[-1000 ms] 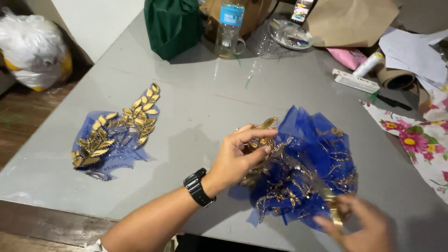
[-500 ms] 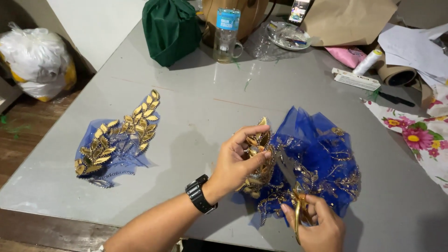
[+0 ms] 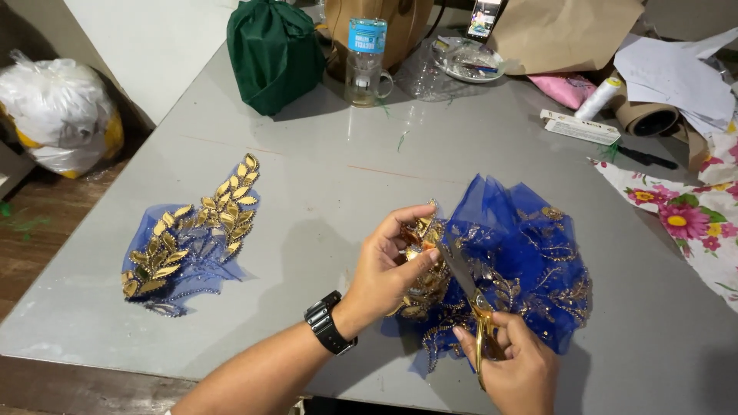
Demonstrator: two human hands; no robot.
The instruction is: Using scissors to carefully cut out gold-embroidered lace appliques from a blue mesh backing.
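My left hand (image 3: 390, 265), with a black watch on its wrist, pinches a gold leaf applique (image 3: 421, 270) sewn on bunched blue tulle (image 3: 530, 261). My right hand (image 3: 516, 367) grips gold-handled scissors (image 3: 470, 300), their blades pointing up-left toward the gold leaves by my left fingers. The tulle carries gold beaded embroidery and lies on the grey table (image 3: 338, 169). A separate gold leaf applique on blue net (image 3: 192, 230) lies flat to the left.
At the far edge stand a green cloth bag (image 3: 273, 50), a plastic water bottle (image 3: 364, 58), a clear dish (image 3: 465, 60) and brown paper (image 3: 565, 31). Floral fabric (image 3: 684, 223), a cardboard roll (image 3: 646, 117) and a white box (image 3: 578, 127) lie right. A white plastic bag (image 3: 58, 107) sits on the floor at left.
My right hand picked up the scissors and brought the blades up to the gold leaves. My left hand kept its pinch and curled tighter around the applique.
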